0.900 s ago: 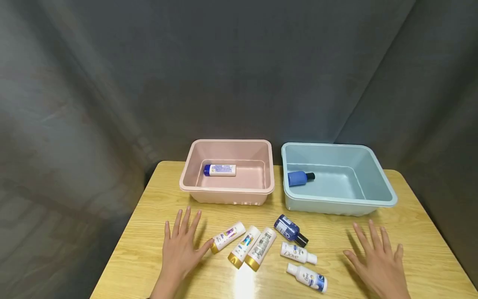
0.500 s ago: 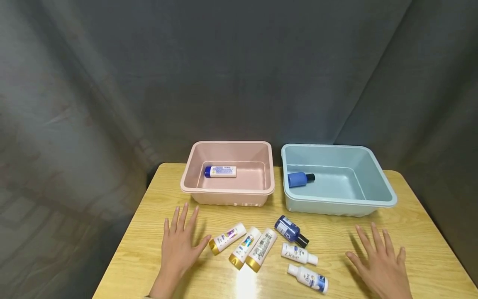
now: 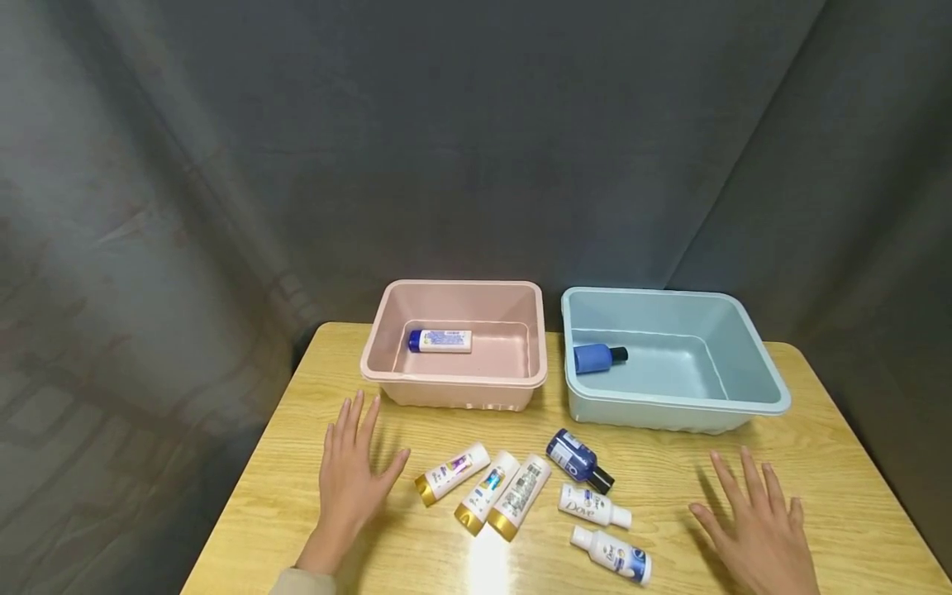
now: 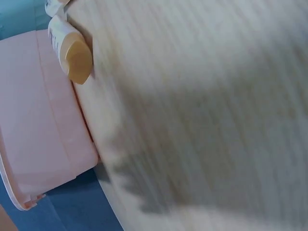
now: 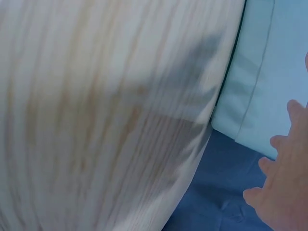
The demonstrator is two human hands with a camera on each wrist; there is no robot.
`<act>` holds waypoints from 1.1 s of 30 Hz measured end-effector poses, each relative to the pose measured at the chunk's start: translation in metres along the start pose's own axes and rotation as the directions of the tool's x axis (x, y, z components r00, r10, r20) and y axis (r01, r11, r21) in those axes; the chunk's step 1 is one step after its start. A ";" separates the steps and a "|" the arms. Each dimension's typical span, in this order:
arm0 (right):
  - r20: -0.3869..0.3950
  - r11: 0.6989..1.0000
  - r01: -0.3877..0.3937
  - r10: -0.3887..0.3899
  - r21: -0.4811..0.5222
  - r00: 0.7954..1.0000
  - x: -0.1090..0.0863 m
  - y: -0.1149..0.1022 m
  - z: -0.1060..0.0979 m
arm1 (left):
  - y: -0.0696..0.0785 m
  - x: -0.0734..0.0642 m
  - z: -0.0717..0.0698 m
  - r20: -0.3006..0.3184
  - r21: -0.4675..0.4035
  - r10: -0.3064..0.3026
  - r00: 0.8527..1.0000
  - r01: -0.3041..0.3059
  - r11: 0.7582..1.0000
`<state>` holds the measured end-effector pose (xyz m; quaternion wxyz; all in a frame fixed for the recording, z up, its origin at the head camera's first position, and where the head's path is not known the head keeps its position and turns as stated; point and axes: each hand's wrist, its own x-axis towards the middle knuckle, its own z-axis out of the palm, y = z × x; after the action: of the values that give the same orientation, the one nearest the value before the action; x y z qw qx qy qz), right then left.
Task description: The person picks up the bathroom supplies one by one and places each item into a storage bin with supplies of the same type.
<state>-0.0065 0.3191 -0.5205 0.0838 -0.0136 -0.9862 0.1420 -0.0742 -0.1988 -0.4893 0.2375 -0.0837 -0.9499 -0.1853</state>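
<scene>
My left hand (image 3: 349, 475), fingers straight and thumb spread, hovers over the table's left side, holding nothing. Nearest to it lies a white tube with a gold cap (image 3: 452, 473); two similar gold-capped tubes, one label-up (image 3: 487, 492) and one showing its back text (image 3: 520, 497), lie to its right. My right hand (image 3: 762, 529) is spread with nothing in it, to the right of two white Dove bottles, the upper one (image 3: 593, 506) and the lower one (image 3: 611, 555). Above them lies a dark blue bottle with a black cap (image 3: 579, 459).
At the back stand a pink bin (image 3: 454, 381), holding a white tube with a blue cap (image 3: 440, 341), and a light blue bin (image 3: 678, 407), holding a blue bottle (image 3: 599, 357). A grey curtain (image 3: 476, 140) hangs behind the wooden table (image 3: 268, 512).
My left hand has drifted slightly up and to the left, away from the nearest tube, and more sleeve shows. The right hand has shifted only slightly; the bottles and tubes lie as before.
</scene>
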 end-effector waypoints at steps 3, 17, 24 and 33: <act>0.008 1.000 -0.009 0.009 0.005 1.000 0.000 -0.001 0.000 | 0.000 0.007 -0.003 -0.007 -0.017 0.005 1.000 -0.005 1.000; -0.032 0.999 0.027 -0.025 0.047 0.999 -0.002 -0.004 0.002 | -0.010 0.052 -0.011 0.006 -0.061 -0.034 0.999 0.034 0.998; -0.106 0.995 0.068 -0.060 0.076 0.993 -0.003 -0.007 0.002 | -0.021 0.066 -0.005 0.022 -0.202 -0.099 0.995 0.101 0.974; -0.129 0.991 0.073 -0.058 0.114 0.990 -0.007 -0.010 0.000 | -0.027 0.079 0.004 0.025 -0.397 -0.186 0.982 0.180 0.900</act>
<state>0.0000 0.3088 -0.5188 0.1508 0.0148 -0.9688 0.1962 -0.1511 -0.2167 -0.4630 0.2035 -0.0394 -0.8944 -0.3964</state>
